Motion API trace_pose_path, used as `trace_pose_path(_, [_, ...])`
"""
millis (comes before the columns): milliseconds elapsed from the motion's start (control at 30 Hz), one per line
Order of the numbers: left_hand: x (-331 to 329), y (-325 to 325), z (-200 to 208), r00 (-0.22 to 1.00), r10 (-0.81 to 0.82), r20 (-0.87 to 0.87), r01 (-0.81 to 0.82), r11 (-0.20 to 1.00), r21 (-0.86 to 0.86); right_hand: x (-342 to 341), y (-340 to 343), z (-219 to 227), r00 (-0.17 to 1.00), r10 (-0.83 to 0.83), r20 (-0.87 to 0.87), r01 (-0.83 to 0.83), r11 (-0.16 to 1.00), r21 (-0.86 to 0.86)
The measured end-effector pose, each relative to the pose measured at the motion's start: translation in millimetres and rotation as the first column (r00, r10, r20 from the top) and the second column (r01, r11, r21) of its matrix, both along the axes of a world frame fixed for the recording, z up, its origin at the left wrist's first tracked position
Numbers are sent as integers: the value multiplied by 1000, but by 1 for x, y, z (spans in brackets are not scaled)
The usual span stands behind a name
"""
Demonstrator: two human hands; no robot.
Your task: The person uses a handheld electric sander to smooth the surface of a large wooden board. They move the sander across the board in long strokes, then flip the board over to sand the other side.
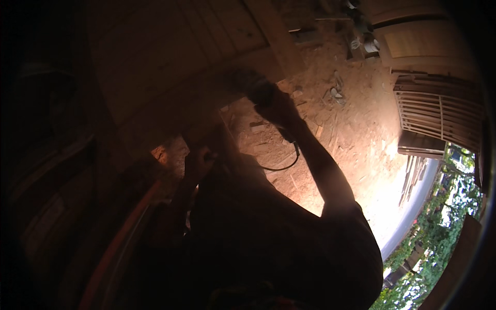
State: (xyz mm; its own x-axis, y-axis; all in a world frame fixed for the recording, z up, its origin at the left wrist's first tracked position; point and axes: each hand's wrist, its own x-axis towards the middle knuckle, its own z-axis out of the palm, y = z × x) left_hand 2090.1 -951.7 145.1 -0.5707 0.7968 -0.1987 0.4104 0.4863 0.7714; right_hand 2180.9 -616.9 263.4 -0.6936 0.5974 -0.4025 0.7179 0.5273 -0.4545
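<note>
Right hand grips corded power tool on wooden panel; left hand closed (contents unclear).

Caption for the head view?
Right hand grips a corded power tool against a wooden panel; left hand below.

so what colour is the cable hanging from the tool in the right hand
Black cable, seen in the head view, looping below the right hand.

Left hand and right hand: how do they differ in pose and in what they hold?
The right hand is raised on an outstretched arm, gripping a dark corded power tool against the wooden panel. The left hand sits lower and nearer the body, closed at the panel's lower edge; what it grips is too dark to tell. Both are closed and backlit.
</note>
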Motion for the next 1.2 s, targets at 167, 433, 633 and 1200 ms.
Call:
trace_pose_path(167, [-6,12,7,997,-81,-9,80,993,-83,59,76,1,977,-210,-34,212,967,138])
trace_pose_path(433, [-15,13,0,993,-89,-75,83,993,-82,77,122,-23,937,-311,-160,328,941,86])
trace_pose_path(633, [-26,14,7,984,-143,110,158,977,-146,-20,-12,17,999,-38,-5,38,999,-27])
trace_pose_path(1200, [-23,20,6,995,-90,35,96,965,-246,57,151,-20,949,-283,-139,284,959,-7])
